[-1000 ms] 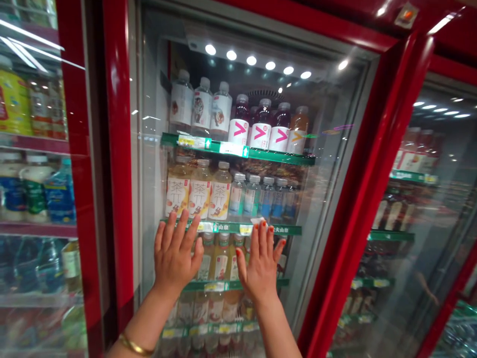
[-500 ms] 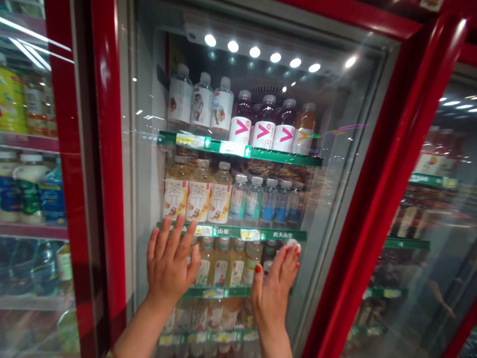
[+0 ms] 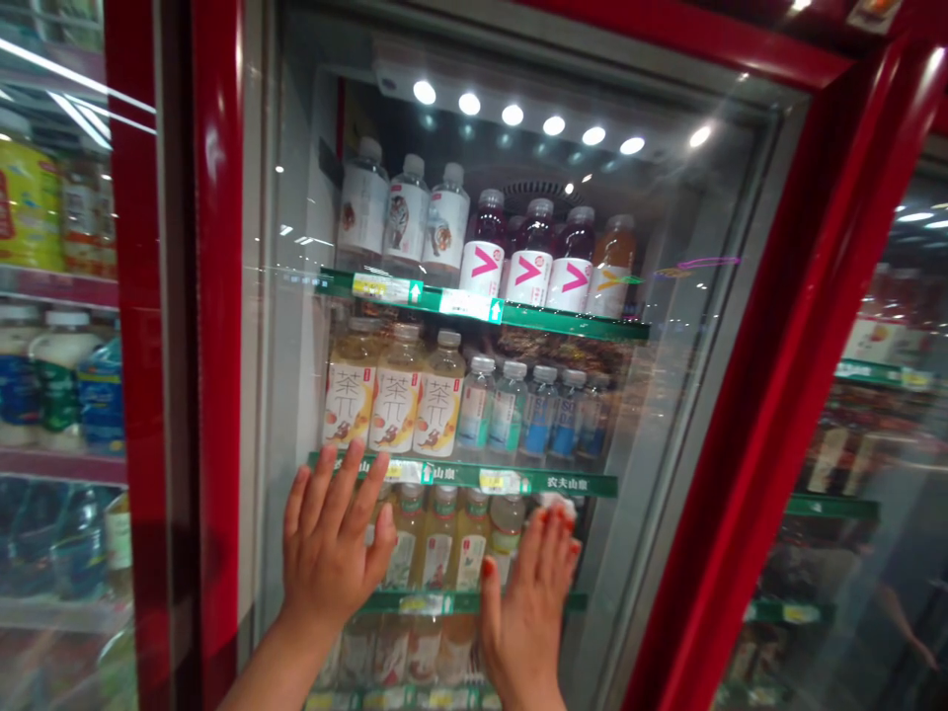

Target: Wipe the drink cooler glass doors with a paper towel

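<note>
Your left hand [image 3: 333,538] lies open and flat on the fridge's glass door [image 3: 652,415], nearer its red frame [image 3: 220,346] than your spread right hand [image 3: 529,602], fingertips by a white scrap [image 3: 557,506] (held or not, you cannot tell).

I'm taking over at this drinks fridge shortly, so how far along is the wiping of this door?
Nothing clearly looks finished: the glass door shows no obvious wiped patch. In hand: the left hand and right hand press flat on the glass by the lower shelves, with a white wipe under the right fingers. Probably left: the upper glass near the lights and the neighbouring doors.
</note>
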Demonstrator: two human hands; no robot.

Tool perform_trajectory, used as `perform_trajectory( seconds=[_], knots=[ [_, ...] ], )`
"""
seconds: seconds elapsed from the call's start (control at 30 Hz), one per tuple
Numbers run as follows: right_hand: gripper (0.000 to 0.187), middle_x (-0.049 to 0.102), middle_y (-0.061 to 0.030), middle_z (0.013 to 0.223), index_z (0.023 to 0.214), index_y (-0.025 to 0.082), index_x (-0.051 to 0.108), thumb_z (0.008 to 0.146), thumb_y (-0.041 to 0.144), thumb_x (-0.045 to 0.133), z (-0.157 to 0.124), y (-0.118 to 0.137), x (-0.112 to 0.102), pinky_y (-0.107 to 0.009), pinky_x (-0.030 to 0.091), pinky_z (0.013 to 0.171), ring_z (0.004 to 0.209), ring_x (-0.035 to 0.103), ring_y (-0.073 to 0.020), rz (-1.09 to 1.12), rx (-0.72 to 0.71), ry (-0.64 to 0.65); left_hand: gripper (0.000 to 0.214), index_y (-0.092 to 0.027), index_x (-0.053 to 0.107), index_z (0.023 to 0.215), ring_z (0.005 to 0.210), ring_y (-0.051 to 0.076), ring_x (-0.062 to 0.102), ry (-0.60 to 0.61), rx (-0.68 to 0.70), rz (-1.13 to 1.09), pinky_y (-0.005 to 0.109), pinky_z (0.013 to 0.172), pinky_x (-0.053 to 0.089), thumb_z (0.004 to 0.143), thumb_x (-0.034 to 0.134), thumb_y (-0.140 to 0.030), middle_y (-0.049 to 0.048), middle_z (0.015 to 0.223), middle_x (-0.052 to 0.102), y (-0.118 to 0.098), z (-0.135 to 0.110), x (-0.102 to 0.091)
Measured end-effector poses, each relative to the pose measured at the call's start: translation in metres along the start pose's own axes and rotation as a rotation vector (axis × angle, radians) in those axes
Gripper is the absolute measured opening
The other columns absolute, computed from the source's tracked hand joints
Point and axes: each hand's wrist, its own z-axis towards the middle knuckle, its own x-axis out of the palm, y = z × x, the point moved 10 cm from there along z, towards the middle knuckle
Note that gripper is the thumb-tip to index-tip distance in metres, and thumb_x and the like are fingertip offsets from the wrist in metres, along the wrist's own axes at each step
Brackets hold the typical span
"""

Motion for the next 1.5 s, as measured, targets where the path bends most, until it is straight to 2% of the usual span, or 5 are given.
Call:
perform_trajectory(
  seconds=[0.17, 0.83, 1.07, 1.3, 1.5],
  knots=[
    [0.078, -0.019, -0.0183, 0.186, 0.179, 0.023, -0.008, 0.116, 0.05, 0.029, 0.028, -0.066, -0.024, -0.091, 0.015, 0.126, 0.173, -0.011, -0.0449, 0.078, 0.279, -0.123, 0.076, -0.025, 0.034, 0.173, 0.173, 0.023, 0.022, -0.015, 0.005, 0.0, 0.043, 0.145, 0.014, 0.102, 0.062, -0.02, -0.0005, 0.184, 0.027, -0.001, 0.0, -0.001],
    [0.086, 0.003, -0.0232, 0.187, 0.179, 0.011, -0.002, 0.113, 0.045, 0.043, 0.025, 0.022, -0.004, -0.077, 0.023, 0.134, 0.176, 0.002, -0.0381, 0.05, -0.072, 0.006, 0.078, -0.028, 0.033, 0.174, 0.173, 0.022, 0.02, 0.005, -0.017, 0.017, 0.044, 0.145, 0.013, 0.102, 0.063, -0.021, -0.0025, 0.184, 0.026, 0.0, -0.002, 0.0],
    [0.079, -0.009, -0.0214, 0.187, 0.179, 0.02, -0.01, 0.116, 0.051, 0.027, 0.034, -0.078, -0.031, -0.091, 0.011, 0.127, 0.174, -0.006, -0.0455, 0.013, 0.279, -0.106, 0.077, -0.03, 0.03, 0.175, 0.174, 0.02, 0.019, 0.02, -0.024, 0.008, 0.043, 0.145, 0.011, 0.104, 0.059, -0.022, -0.0041, 0.184, 0.024, 0.0, -0.001, 0.001],
    [0.087, 0.011, -0.0172, 0.188, 0.18, 0.013, 0.004, 0.111, 0.044, 0.046, 0.031, 0.029, -0.003, -0.073, 0.024, 0.137, 0.175, 0.007, -0.0376, 0.044, -0.193, 0.072, 0.081, -0.027, 0.03, 0.175, 0.174, 0.023, 0.018, 0.031, 0.004, 0.055, 0.048, 0.145, 0.01, 0.102, 0.065, -0.024, 0.0003, 0.184, 0.024, -0.001, -0.001, 0.002],
    [0.081, -0.003, -0.0187, 0.188, 0.18, 0.017, -0.003, 0.113, 0.04, 0.039, 0.023, -0.029, -0.017, -0.087, 0.016, 0.13, 0.175, 0.0, -0.0431, 0.006, 0.117, -0.041, 0.082, -0.027, 0.031, 0.175, 0.173, 0.024, 0.02, 0.017, 0.002, 0.042, 0.048, 0.145, 0.011, 0.101, 0.066, -0.023, 0.0007, 0.184, 0.026, -0.001, -0.001, 0.003]
  ],
)
